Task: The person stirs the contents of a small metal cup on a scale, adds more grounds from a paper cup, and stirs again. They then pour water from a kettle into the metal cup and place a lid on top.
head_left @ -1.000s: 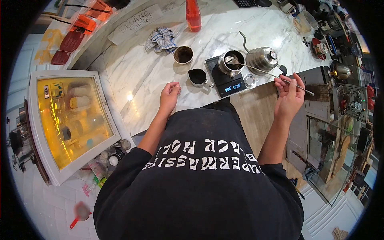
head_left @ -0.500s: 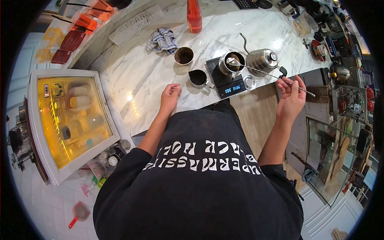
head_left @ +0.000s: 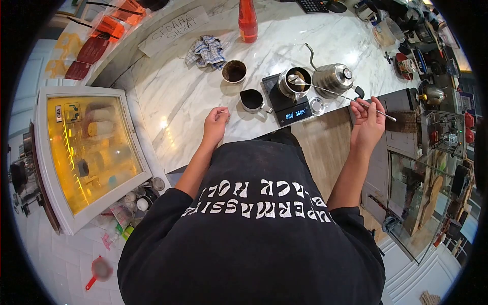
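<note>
My right hand [head_left: 367,122] pinches the upper shaft of a long twisted bar spoon [head_left: 328,90]. The spoon slants left past the gooseneck kettle [head_left: 330,76], with its bowl at the mouth of a metal cup [head_left: 287,91] that has dark contents. That cup stands on a black digital scale [head_left: 284,111] with a lit display. Resting by the counter's front edge, my left hand [head_left: 216,123] has its fingers curled, and nothing shows in them. Nearest to it is a steel pitcher [head_left: 252,105] with a dark inside. Behind the pitcher sits a stained paper cup [head_left: 234,72].
A checked cloth [head_left: 206,52] and a red bottle [head_left: 247,23] are farther back on the marble counter [head_left: 178,86]. A small round metal-rimmed item [head_left: 316,105] lies beside the scale. Left stands a yellow-lit glass-door fridge [head_left: 91,152]; clutter lines the right side.
The bar spoon has shifted slightly left and down with my right hand. The scale's display reads a little higher. My left hand stays in place.
</note>
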Demonstrator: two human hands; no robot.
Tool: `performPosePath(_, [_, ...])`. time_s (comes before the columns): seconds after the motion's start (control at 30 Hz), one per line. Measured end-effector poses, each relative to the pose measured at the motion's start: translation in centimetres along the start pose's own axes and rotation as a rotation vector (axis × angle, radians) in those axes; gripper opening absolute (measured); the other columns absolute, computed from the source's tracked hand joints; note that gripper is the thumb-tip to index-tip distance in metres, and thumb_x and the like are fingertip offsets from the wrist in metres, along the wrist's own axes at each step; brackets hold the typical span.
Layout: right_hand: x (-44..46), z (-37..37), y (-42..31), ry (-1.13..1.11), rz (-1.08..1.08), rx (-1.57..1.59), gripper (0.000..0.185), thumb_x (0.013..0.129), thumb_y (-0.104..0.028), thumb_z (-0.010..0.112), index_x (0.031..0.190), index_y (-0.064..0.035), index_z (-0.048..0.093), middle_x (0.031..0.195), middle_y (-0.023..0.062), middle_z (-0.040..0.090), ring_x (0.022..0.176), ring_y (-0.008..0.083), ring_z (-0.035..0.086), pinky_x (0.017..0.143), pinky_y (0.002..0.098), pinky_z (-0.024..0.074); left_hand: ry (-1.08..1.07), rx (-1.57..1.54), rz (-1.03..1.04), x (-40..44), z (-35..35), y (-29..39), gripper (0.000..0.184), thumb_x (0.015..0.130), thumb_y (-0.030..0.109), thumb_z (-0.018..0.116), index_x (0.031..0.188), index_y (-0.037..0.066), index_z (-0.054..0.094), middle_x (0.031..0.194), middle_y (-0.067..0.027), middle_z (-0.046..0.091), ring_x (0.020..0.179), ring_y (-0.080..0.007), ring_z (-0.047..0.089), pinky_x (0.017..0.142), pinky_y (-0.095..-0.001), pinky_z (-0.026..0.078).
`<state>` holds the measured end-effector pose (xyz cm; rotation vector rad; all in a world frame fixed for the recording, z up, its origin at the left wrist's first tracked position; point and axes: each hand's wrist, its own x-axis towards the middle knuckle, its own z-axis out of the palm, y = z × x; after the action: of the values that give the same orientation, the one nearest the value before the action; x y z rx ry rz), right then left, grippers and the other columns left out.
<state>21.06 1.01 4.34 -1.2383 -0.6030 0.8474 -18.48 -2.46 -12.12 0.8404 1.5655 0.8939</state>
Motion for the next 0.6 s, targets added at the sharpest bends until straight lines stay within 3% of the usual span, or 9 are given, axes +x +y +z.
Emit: performPosePath(0.6, [-0.2,1.0,-0.8,-0.028,-0.044,-0.074,0.028,0.107,-0.011,0.048,0.127,0.007,0.049,0.101,0.0228,0.068,0.084,0.0284,0.073,0.073,0.0333,0.0613,-0.004,0.0,0.034,0.2,-0.1,-0.2,0.03,0.103,0.024,0.058,0.121,0.001,0.062,0.106,-0.0115,0.07,0.095,-0.0178,0.065,0.086,-0.031,0.05])
